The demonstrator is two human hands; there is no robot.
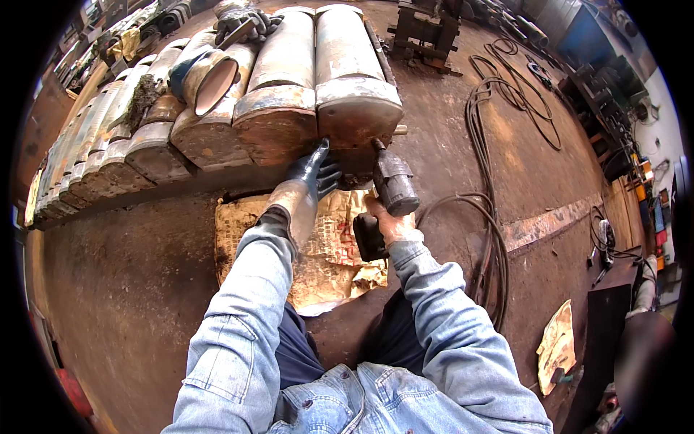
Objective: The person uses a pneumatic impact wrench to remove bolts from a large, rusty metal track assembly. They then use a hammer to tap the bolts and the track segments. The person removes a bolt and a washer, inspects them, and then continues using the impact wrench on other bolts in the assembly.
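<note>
My right hand is wrapped round the handle of a grey-black cordless impact wrench. Its nose points away from me, at the lower right corner of the end face of the rightmost metal cylinder. Whether the nose touches a bolt there cannot be made out. My left hand, in a dark coated glove, has its fingers stretched out below the seam between that cylinder and the neighbouring cylinder. Its raised fingertip is at the lower edge of the end faces; contact is unclear.
More cylinders continue the row leftward. A short pipe piece and dark gloves lie on top. Stained paper sacking covers the floor between my legs. Hoses coil at right, near a steel stand.
</note>
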